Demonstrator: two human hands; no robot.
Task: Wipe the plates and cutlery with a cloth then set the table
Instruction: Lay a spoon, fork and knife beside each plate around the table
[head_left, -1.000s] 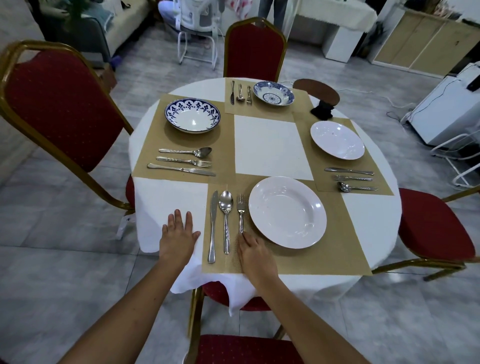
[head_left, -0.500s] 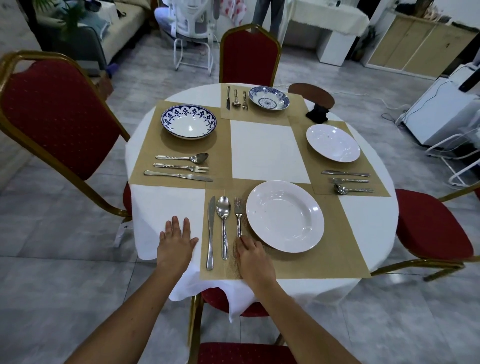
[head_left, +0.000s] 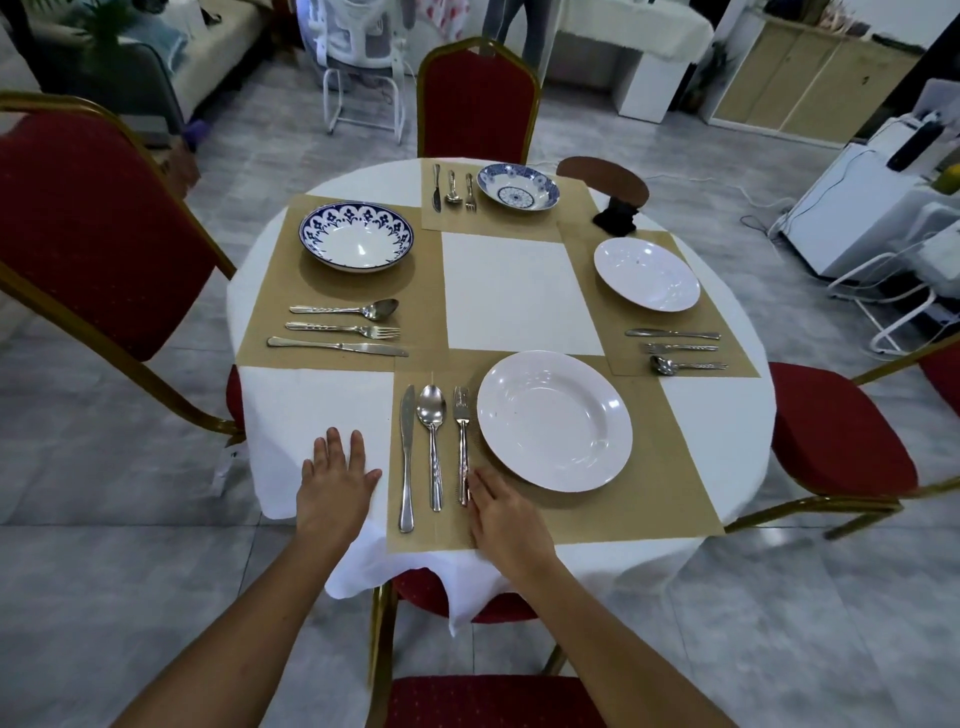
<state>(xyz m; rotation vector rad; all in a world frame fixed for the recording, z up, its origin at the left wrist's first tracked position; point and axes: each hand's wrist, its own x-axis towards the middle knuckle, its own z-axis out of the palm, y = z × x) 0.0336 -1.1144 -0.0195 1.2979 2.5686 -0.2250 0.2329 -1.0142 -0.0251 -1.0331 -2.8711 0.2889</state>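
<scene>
Both hands are down flat and holding nothing. The left hand (head_left: 335, 480) lies with fingers spread on the white-clothed surface (head_left: 311, 405), just left of the near placemat (head_left: 649, 493). The right hand (head_left: 506, 512) rests relaxed on that placemat, fingertips right beside the fork (head_left: 461, 441) handle; contact is hard to call. Knife (head_left: 407, 457), spoon (head_left: 432, 441) and fork lie side by side, left of the white plate (head_left: 554, 421). A blue-patterned bowl (head_left: 357, 236) sits farther off on the left, a dark cloth (head_left: 615, 218) near the far right edge.
</scene>
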